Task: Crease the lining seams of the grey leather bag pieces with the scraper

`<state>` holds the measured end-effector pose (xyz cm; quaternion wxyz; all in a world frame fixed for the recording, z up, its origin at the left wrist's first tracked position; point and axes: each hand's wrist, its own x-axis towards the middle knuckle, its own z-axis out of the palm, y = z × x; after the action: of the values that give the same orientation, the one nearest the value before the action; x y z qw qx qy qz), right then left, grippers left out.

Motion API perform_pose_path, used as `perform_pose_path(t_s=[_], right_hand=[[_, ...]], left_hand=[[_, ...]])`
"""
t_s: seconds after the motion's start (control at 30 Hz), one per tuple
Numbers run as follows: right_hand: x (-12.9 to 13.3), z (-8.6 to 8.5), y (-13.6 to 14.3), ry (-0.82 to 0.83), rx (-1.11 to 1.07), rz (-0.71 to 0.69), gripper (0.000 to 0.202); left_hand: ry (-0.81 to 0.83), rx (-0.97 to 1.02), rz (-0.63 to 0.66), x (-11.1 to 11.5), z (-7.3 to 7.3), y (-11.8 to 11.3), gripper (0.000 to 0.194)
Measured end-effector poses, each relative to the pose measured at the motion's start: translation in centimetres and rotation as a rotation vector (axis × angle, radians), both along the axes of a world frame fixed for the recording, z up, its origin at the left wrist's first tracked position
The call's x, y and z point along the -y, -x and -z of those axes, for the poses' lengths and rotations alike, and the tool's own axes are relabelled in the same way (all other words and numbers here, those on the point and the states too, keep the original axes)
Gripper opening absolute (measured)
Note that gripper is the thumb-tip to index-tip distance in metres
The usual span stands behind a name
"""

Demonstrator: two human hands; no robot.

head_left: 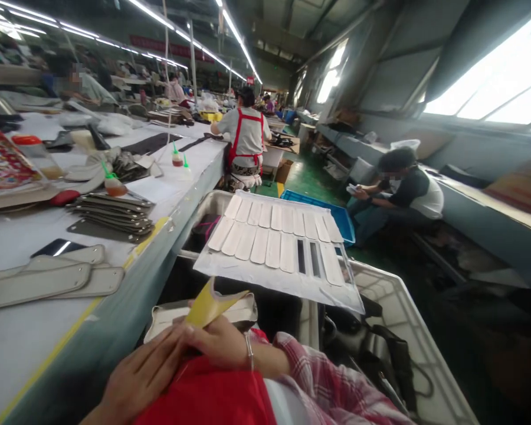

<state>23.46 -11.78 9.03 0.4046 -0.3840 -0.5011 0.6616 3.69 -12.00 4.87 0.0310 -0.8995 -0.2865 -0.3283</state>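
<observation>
A curled yellow strip (207,307), pale on its inner side, stands up between my hands over my lap. My right hand (223,343) is closed around its lower end, thumb on top. Fingers pressed together, my left hand (144,369) lies against the same end and meets the right thumb; its fingertips are partly hidden. Just behind the hands are off-white pieces with dark edges (166,317). Beyond them a white sheet (230,273) carries two rows of pale rounded strips (272,247), with dark gaps on its right side.
On the left worktable (39,336) lie grey strips (71,280), a stack of dark pieces (112,215), a phone (57,247) and green-tipped bottles (114,184). White crates (407,295) hold dark items. A blue tray (343,219), a seated person (248,133) and a crouching person (407,189) are beyond.
</observation>
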Motion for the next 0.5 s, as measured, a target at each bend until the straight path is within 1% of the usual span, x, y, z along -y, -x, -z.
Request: perform_pose_path(t_s=[0.03,0.07,0.1,0.13,0.17,0.2,0.23,0.27,0.3,0.33,0.37,0.4,0.43,0.5], right_hand=[[0.0,0.0,-0.1,0.043,-0.049,0.096,0.054],[-0.1,0.0,-0.6,0.093,-0.112,0.198,0.054],[-0.3,-0.1,-1.3,0.132,-0.184,0.309,0.053],[-0.5,-0.1,-2.4,0.148,-0.24,0.419,0.052],[-0.8,-0.2,-3.8,0.137,-0.257,0.523,0.049],[-1.2,-0.2,-5.5,0.113,-0.224,0.614,0.045],[-1.5,-0.1,-7.5,0.086,-0.144,0.685,0.042],[-1.7,0.1,-9.6,0.075,-0.024,0.714,0.039],[-1.8,0.3,-11.7,0.107,0.116,0.66,0.037],[-1.6,0.5,-13.7,0.181,0.227,0.559,0.035],[-1.3,0.8,-15.4,0.263,0.299,0.468,0.036],[-0.9,1.1,-16.8,0.339,0.345,0.406,0.037],[-0.4,1.4,-17.9,0.406,0.375,0.348,0.039],[0.5,1.9,-19.0,0.502,0.41,0.24,0.042]], left_hand=[[-0.062,-0.031,0.049,-0.5,-0.2,-2.1,0.058],[-0.085,-0.049,0.071,-1.0,-0.4,-4.0,0.058],[-0.089,-0.074,0.118,-1.5,-0.7,-5.7,0.057],[-0.068,-0.1,0.19,-2.0,-1.0,-7.1,0.056],[-0.021,-0.129,0.269,-2.7,-1.2,-8.2,0.054],[0.055,-0.156,0.33,-3.4,-1.4,-9.1,0.051],[0.161,-0.177,0.351,-4.4,-1.5,-9.8,0.048],[0.297,-0.191,0.326,-5.5,-1.4,-10.4,0.046],[0.454,-0.207,0.265,-6.8,-1.3,-10.8,0.046],[0.614,-0.222,0.185,-8.2,-1.1,-11.1,0.046],[0.771,-0.247,0.126,-9.7,-0.8,-11.5,0.047],[0.904,-0.278,0.111,-11.2,-0.3,-11.8,0.048],[1.024,-0.301,0.129,-12.5,0.2,-12.3,0.049],[1.222,-0.34,0.235,-14.5,1.2,-13.2,0.049]])
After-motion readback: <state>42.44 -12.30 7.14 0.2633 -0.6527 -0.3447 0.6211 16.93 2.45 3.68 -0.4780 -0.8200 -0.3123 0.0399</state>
